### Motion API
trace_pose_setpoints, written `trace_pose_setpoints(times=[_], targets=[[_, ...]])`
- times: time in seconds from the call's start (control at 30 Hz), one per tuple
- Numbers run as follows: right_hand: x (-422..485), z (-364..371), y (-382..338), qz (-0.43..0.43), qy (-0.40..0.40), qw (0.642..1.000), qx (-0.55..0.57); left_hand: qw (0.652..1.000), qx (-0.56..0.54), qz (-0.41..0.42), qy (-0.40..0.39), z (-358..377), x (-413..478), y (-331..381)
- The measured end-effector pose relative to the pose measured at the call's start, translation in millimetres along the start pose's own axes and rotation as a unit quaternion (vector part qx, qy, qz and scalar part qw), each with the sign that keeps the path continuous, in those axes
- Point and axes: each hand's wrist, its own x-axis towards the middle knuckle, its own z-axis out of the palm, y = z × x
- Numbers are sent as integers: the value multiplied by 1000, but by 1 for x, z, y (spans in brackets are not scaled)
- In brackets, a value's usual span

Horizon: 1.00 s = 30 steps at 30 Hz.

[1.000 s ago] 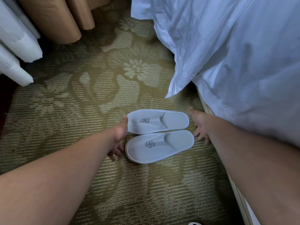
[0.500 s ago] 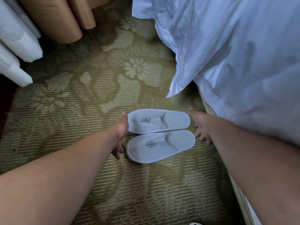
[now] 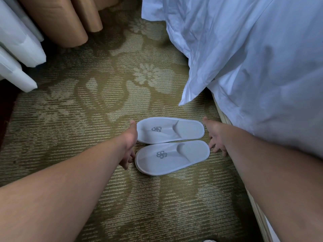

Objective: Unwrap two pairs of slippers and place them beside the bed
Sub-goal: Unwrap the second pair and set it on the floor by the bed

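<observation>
Two white slippers with grey flower logos lie side by side on the carpet next to the bed: a far slipper (image 3: 170, 130) and a near slipper (image 3: 172, 157), toes pointing right toward the bed. My left hand (image 3: 130, 143) rests at their heel ends, fingers pointing down and touching the edges. At the toe ends my right hand (image 3: 215, 137) has its fingers relaxed against the slippers. Neither hand grips anything. No wrapper is in view.
The bed's white duvet (image 3: 244, 67) hangs down at the right, over a wooden bed base edge (image 3: 225, 117). Tan curtains (image 3: 57, 20) and white curtain folds (image 3: 15, 49) hang at the upper left. Patterned green carpet (image 3: 87, 110) covers the floor.
Both hands stay at the slippers' ends. The left hand has shifted slightly along the heels. The slippers have barely moved.
</observation>
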Motion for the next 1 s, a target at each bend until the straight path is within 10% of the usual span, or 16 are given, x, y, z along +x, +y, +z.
trace_pose_setpoints(times=[1.0], targets=[[3,-2,-2,-16,0,1000,-7,1000,-24,8,16,0,15,2]])
